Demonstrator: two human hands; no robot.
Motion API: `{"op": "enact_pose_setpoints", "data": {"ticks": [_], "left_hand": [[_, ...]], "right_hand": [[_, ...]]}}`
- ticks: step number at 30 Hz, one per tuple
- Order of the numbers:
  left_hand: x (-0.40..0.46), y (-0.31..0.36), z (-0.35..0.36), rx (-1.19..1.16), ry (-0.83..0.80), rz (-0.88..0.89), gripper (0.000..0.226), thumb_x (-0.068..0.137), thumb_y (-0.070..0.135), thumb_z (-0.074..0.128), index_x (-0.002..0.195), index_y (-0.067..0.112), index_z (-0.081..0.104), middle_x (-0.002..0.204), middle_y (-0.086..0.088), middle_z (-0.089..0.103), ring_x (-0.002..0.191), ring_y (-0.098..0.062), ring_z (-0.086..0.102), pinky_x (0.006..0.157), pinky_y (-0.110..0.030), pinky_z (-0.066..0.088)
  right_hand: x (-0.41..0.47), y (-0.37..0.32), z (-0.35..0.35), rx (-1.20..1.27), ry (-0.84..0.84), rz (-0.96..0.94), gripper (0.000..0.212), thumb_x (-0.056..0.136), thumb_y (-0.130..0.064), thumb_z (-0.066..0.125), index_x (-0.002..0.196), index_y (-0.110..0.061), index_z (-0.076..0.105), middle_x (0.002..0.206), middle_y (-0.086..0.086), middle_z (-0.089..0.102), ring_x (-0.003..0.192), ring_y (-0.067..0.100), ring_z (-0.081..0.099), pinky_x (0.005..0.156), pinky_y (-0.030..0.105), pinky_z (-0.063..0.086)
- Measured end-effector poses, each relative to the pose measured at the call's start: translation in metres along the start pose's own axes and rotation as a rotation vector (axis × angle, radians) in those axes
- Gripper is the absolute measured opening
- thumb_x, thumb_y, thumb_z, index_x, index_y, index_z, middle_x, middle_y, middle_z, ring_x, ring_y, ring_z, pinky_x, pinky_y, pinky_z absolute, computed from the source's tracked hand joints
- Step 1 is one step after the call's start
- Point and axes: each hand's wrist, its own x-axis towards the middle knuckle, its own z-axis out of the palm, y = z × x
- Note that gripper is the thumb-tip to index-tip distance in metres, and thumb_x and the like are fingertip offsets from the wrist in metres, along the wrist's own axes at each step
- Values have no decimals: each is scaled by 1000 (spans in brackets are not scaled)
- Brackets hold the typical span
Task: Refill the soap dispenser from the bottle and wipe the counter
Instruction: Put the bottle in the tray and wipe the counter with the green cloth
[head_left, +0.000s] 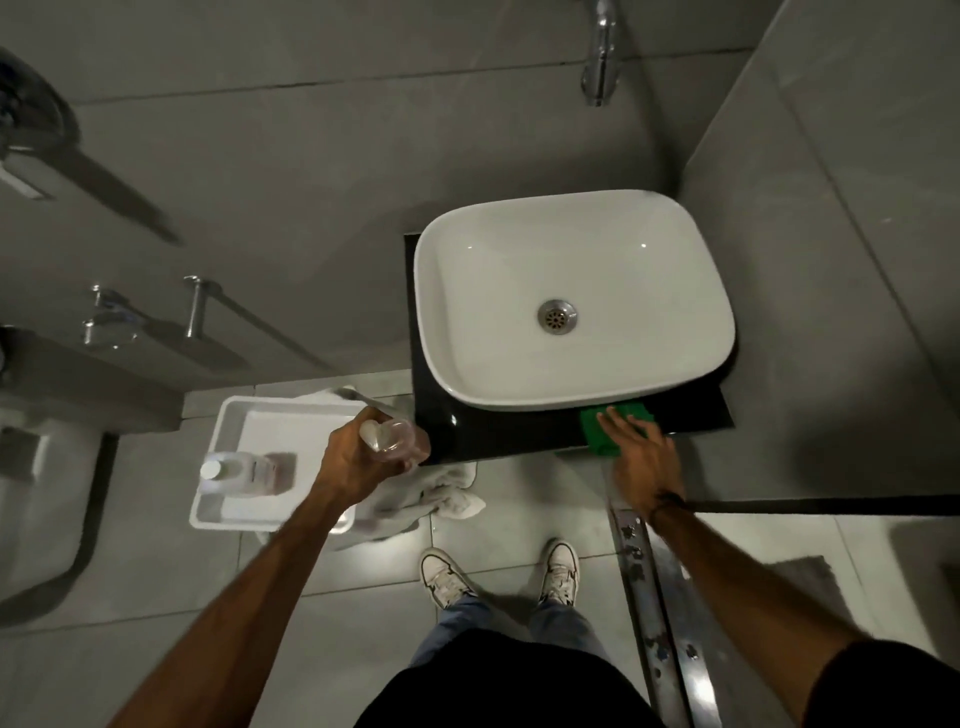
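My left hand (358, 457) grips a clear soap dispenser (397, 441) with a pale pump head, held in the air just left of the black counter (447, 431). My right hand (641, 457) lies flat with fingers spread on a green cloth (597, 434) at the counter's front edge, below the white basin (571, 301). A clear refill bottle (244, 473) with a white cap and pinkish liquid lies on its side in a white tray (223, 431) to the left.
A white towel (441, 499) lies crumpled under the tray's right side. A chrome tap (601, 57) sticks out of the wall above the basin. A metal floor drain strip (654, 613) runs by my right foot. Chrome fittings (195, 306) are on the left wall.
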Motion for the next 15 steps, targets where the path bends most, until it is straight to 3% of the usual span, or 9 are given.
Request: {"op": "enact_pose_setpoints", "data": {"ticks": [6,10,15], "left_hand": [[1,-2,2,20,-11,20,57,55,22,98,97,23,60,95,0,74,86,-26,70,76,-39,56],[-6,2,0,41,6,24,59,56,17,98,103,16,62,99,-4,72,88,-28,67,79,-39,54],[-12,-1,-1,34,17,4,56,57,15,97,100,18,62,92,1,71,87,-28,68,77,-36,53]], "right_hand": [[18,59,-32,-67,-35,196,84,70,-1,69,145,-35,50,152,-7,49,134,29,43,96,47,43],[18,85,-35,-68,-15,338,79,78,-8,67,150,-29,43,158,-2,41,122,39,45,96,45,48],[16,40,-28,114,-6,594,71,87,-18,60,153,-19,32,154,19,34,134,43,39,106,49,41]]}}
